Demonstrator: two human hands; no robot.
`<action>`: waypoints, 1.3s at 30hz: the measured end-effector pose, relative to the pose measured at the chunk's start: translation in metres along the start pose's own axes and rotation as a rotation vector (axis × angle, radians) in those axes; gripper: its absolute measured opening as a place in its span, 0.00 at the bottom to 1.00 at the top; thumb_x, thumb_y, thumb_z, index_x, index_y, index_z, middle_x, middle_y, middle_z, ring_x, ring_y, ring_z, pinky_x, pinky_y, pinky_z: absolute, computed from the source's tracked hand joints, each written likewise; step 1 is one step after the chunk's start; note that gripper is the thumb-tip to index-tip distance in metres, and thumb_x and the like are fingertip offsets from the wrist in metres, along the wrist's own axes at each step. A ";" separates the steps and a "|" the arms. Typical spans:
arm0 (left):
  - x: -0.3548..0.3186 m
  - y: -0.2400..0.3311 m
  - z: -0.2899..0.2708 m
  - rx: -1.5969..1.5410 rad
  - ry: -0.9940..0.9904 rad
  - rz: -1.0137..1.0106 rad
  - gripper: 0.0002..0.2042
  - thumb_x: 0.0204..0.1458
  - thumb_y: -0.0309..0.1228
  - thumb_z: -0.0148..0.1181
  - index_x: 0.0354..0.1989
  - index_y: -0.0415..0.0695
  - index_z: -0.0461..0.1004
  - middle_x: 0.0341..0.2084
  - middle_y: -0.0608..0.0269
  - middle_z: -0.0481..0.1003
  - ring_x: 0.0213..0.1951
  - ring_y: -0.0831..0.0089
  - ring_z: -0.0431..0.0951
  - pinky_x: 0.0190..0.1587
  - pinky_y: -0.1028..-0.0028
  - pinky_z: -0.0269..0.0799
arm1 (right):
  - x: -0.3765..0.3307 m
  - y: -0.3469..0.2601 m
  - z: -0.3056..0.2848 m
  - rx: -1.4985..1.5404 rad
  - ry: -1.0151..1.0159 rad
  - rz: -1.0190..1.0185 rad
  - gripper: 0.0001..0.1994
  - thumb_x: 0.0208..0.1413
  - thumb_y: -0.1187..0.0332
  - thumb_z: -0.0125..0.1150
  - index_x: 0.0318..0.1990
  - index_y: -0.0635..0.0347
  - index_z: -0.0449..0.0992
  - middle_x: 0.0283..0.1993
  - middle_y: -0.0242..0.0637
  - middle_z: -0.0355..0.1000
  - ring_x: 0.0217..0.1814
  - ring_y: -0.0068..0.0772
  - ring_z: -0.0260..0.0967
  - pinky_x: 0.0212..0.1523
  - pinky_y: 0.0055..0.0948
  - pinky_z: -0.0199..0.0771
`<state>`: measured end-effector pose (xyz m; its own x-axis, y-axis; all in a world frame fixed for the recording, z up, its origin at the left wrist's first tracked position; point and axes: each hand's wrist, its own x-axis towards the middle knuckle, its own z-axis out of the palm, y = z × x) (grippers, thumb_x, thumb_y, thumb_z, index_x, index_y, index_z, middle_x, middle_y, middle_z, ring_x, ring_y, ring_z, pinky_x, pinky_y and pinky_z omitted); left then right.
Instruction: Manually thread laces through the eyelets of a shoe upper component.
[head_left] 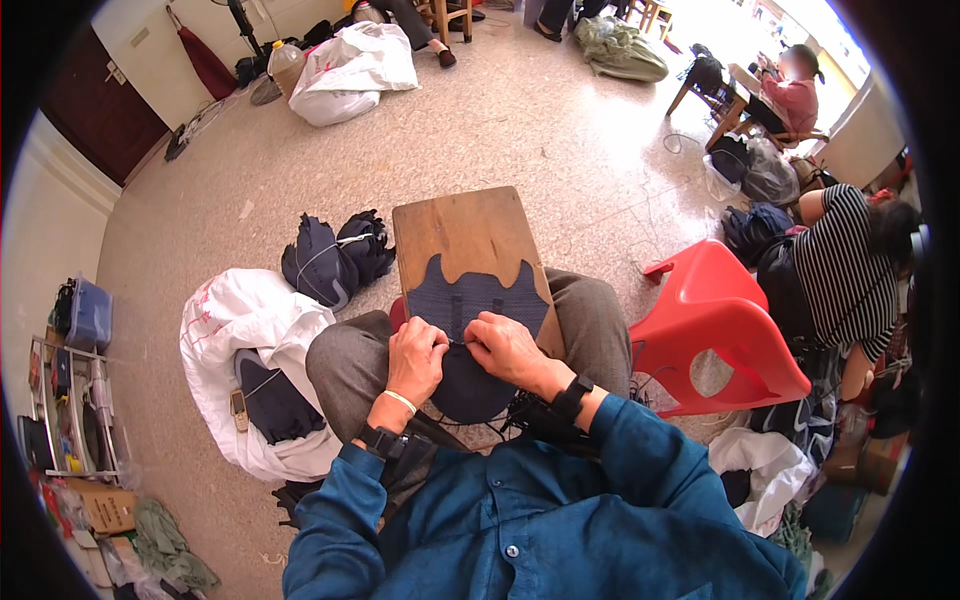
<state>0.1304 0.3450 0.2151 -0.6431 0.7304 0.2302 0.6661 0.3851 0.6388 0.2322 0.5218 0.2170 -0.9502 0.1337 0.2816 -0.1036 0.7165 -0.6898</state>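
1. The dark navy fabric piece (470,310) lies on a wooden board (470,232) that rests across the person's lap. Its long axis runs from the board's far edge toward the person's body, and its near end hangs off the board's near edge, between the knees.
2. The left hand (415,358) and the right hand (508,347) meet over the near half of the piece, at the board's near edge. The fabric lies directly under both sets of fingers and stretches away from them toward the far edge.
3. The left hand's fingers are curled together, pinched on the fabric's edge. The right hand's fingertips are also drawn together, seemingly nipping something thin between the two hands; whether it is a needle or thread I cannot tell.
4. Neither hand is clearly nearer: both touch the piece, the left at its left side, the right at its middle.
5. Counts: one board, one fabric piece on it, two hands, one dark wristband on each wrist.
6. Off the board, on the floor to the person's left: one white sack (240,325) holding more dark pieces, and two tied dark bundles (335,255). One red plastic stool (715,320) stands to the right.
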 end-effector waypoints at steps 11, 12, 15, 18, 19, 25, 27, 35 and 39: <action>-0.009 -0.001 0.000 -0.161 0.112 -0.110 0.10 0.44 0.25 0.72 0.32 0.45 0.77 0.34 0.63 0.72 0.40 0.58 0.75 0.44 0.61 0.69 | 0.005 -0.005 0.001 0.004 -0.002 0.064 0.04 0.53 0.70 0.64 0.32 0.58 0.75 0.33 0.41 0.72 0.40 0.51 0.74 0.40 0.45 0.75; -0.010 -0.003 -0.003 -0.159 0.112 -0.112 0.10 0.44 0.25 0.72 0.32 0.45 0.77 0.34 0.63 0.72 0.40 0.58 0.75 0.44 0.61 0.69 | 0.005 -0.006 0.000 0.006 -0.017 0.098 0.04 0.53 0.70 0.64 0.31 0.58 0.75 0.33 0.41 0.72 0.40 0.51 0.74 0.40 0.45 0.75; -0.007 -0.005 -0.005 0.017 0.037 -0.037 0.07 0.46 0.28 0.71 0.30 0.47 0.77 0.32 0.64 0.72 0.41 0.59 0.74 0.47 0.60 0.66 | 0.005 -0.006 0.000 0.013 -0.026 0.128 0.04 0.53 0.71 0.63 0.31 0.58 0.75 0.33 0.41 0.72 0.40 0.50 0.74 0.40 0.45 0.75; -0.002 0.005 0.000 0.134 0.013 -0.023 0.04 0.49 0.29 0.67 0.29 0.48 0.77 0.32 0.63 0.72 0.42 0.59 0.73 0.51 0.59 0.63 | 0.003 -0.003 0.001 0.030 -0.024 0.123 0.03 0.52 0.71 0.62 0.31 0.58 0.75 0.33 0.40 0.72 0.39 0.50 0.74 0.39 0.45 0.75; -0.001 0.005 0.001 0.147 -0.012 -0.013 0.03 0.51 0.29 0.64 0.30 0.48 0.75 0.32 0.63 0.71 0.42 0.59 0.71 0.53 0.58 0.61 | 0.003 -0.003 0.000 0.043 -0.028 0.125 0.03 0.52 0.71 0.62 0.31 0.58 0.75 0.32 0.40 0.72 0.39 0.50 0.74 0.39 0.45 0.75; -0.005 0.004 0.010 0.091 0.059 0.036 0.04 0.52 0.28 0.63 0.31 0.48 0.73 0.32 0.63 0.70 0.41 0.58 0.71 0.52 0.58 0.61 | 0.000 0.000 -0.002 -0.019 -0.028 0.056 0.04 0.52 0.71 0.63 0.33 0.59 0.75 0.32 0.40 0.72 0.36 0.48 0.74 0.37 0.42 0.75; -0.005 0.004 0.011 0.105 0.064 0.052 0.04 0.52 0.28 0.63 0.32 0.48 0.73 0.32 0.63 0.70 0.41 0.58 0.71 0.52 0.59 0.62 | 0.000 -0.001 -0.001 -0.025 -0.020 0.030 0.04 0.51 0.71 0.62 0.32 0.59 0.74 0.32 0.41 0.72 0.37 0.49 0.74 0.37 0.44 0.75; -0.004 0.002 0.009 0.066 0.077 0.078 0.03 0.51 0.26 0.64 0.31 0.46 0.75 0.32 0.62 0.72 0.41 0.58 0.73 0.50 0.61 0.65 | 0.010 -0.004 -0.002 -0.100 -0.079 0.002 0.04 0.49 0.71 0.61 0.31 0.60 0.73 0.32 0.45 0.72 0.36 0.54 0.75 0.36 0.48 0.76; -0.002 -0.002 0.003 -0.121 0.040 0.010 0.06 0.48 0.21 0.67 0.32 0.41 0.76 0.30 0.61 0.72 0.37 0.62 0.74 0.42 0.66 0.71 | 0.019 0.001 -0.006 -0.072 -0.176 0.068 0.05 0.46 0.69 0.61 0.29 0.61 0.73 0.31 0.47 0.74 0.36 0.56 0.76 0.37 0.49 0.76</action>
<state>0.1316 0.3448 0.2110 -0.6523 0.7103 0.2645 0.6237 0.3047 0.7198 0.2156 0.5287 0.2258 -0.9916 0.0665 0.1105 -0.0219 0.7580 -0.6519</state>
